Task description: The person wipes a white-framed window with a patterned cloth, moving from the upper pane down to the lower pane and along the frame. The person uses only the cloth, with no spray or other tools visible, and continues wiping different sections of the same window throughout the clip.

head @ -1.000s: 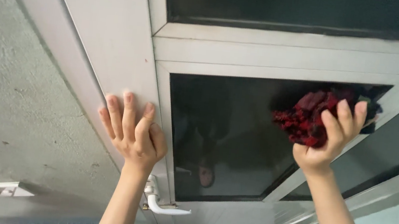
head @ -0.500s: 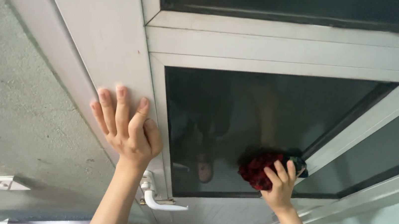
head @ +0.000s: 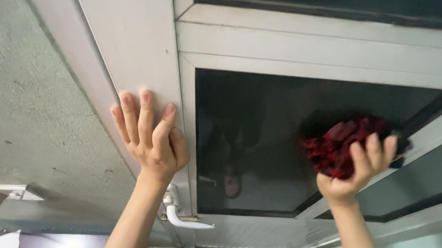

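Seen from below, looking up at a grey-white metal-framed door [head: 132, 31] with a dark tinted glass pane [head: 263, 145]. The left hand [head: 150, 138] lies flat and spread, fingers unclenched, against the door frame at about nine o'clock from the pane, holding nothing, just above a white lever door handle [head: 182, 216]. The right hand [head: 358, 164] is clenched around a crumpled dark red cloth with black patches [head: 340, 146], pressing it against the glass at about three o'clock, near the pane's right edge. Half a second ago the cloth sat low on the pane, close to its bottom right corner; a second ago it was high on the right, much as now. So the cloth has swept down and back up along the right side of the glass, which reads as repeated wiping strokes in progress, while the left hand has stayed braced in place. A rough grey wall [head: 22, 118] fills the left, with a small white bracket [head: 2, 190] at seven o'clock.
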